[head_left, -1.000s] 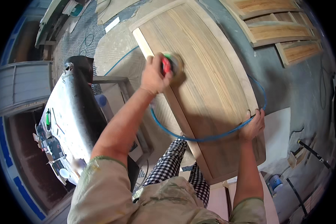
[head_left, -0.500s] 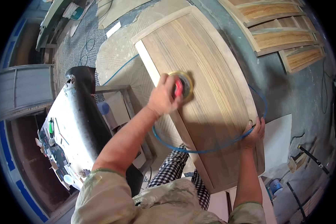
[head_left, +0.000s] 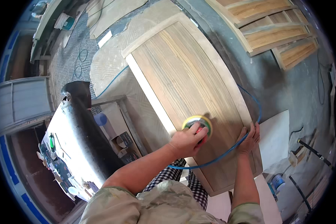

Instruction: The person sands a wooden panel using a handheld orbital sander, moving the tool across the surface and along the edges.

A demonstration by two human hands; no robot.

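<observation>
A framed wooden panel (head_left: 175,74) with a striped grain and one curved long side lies tilted before me. My left hand (head_left: 187,143) is wrapped round a red-bodied round sander (head_left: 202,130), its yellow-rimmed disc flat on the panel's nearer half. At the panel's right edge, my right hand (head_left: 249,140) is closed around a blue air hose (head_left: 216,158), fingers against the frame. The hose loops from the sander side below my left wrist, through the right hand, then out past the panel's right side. Part of the sander is hidden by my left fingers.
More wooden panels (head_left: 268,35) lie at the far right. Left of me stands a bench with a black-edged white covering (head_left: 76,123) and scattered tools. A white sheet (head_left: 276,136), a small blue-and-white can (head_left: 277,182) and black bars (head_left: 313,153) lie to the right.
My left hand has drawn the sander down the panel toward me. The right hand stays at the right edge with the hose. The whole view has shifted slightly.
</observation>
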